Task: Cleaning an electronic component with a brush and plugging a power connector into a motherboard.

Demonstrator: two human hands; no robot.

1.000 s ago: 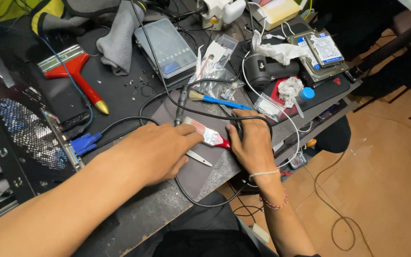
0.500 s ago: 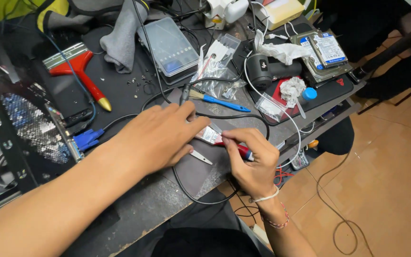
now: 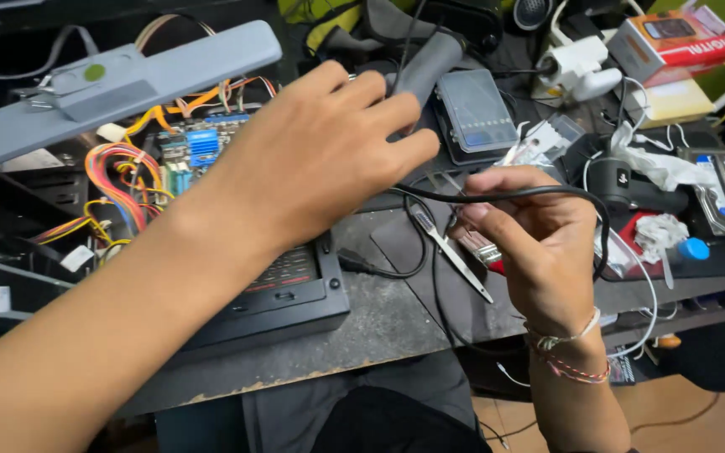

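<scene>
The red-handled tool [image 3: 487,254] sat pinched in my right hand [image 3: 539,252], fingers closed around it, above the bench [image 3: 379,323], with a black cable [image 3: 505,195] draped over the knuckles. My left hand [image 3: 320,155] hovered open and empty over the open computer case [image 3: 295,294]. Best practice, in my judgement: keep the grip firm and the cable clear of the tweezers [image 3: 451,252].

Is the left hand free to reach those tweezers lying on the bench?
Probably yes. The left hand hovers open and empty above the bench, and the tweezers lie uncovered just below its fingertips, beside the right hand holding a black cable.
</scene>
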